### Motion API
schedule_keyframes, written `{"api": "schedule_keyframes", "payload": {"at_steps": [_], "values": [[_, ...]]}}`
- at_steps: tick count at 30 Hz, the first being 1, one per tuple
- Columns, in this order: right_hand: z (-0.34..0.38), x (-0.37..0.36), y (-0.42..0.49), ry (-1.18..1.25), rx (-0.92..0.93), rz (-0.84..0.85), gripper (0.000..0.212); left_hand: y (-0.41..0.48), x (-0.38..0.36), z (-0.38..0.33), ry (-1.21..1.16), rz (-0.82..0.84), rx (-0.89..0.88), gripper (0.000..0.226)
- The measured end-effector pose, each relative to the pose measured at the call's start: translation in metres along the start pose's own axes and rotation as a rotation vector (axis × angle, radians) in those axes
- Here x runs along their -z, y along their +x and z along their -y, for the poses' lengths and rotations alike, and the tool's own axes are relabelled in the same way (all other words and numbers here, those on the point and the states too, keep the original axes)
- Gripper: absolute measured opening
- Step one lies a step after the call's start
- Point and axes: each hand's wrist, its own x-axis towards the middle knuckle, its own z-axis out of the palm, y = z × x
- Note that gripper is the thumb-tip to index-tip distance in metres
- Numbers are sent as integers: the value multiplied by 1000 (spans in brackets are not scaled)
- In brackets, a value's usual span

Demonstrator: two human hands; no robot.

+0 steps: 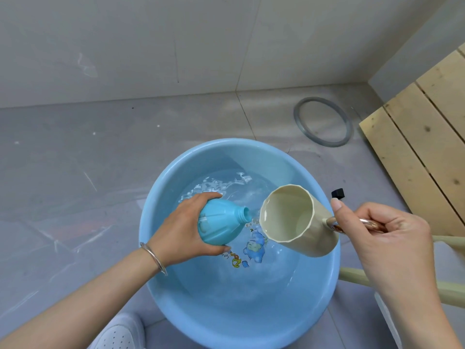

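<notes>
Turquoise plastic marks the bottle (221,221), which is gripped around its rounded body by the left hand (187,229) at the centre of the frame, just left of middle. The bottle is tilted on its side, and its open threaded neck is pointed to the right, toward the cup (297,217). The cup, cream and faceted, is held tipped toward the bottle, with its rim just beside the bottle's mouth; water is seen inside it and a thin stream appears between the two openings. The cup's shiny handle (352,224) is pinched by the curled fingers and thumb of the right hand (387,245), which is placed at the right of the frame, well apart from the left hand.

Both things are held above the blue basin (161,285), which fills the lower middle of the frame and is partly filled with rippled water; a cartoon print (253,249) is seen on its bottom. A thin bangle (154,258) is worn on the left wrist. A grey ring (323,122) is laid on the floor at the upper right, beside wooden slats (422,137). A white shoe (118,333) is seen at the bottom edge.
</notes>
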Motion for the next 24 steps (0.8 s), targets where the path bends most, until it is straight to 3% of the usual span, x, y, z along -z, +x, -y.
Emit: {"api": "schedule_keyframes", "payload": {"at_steps": [24], "values": [[6,-2,-3,-150,91,-1,42,0,0,-5,-15,-7,-10,87]]}}
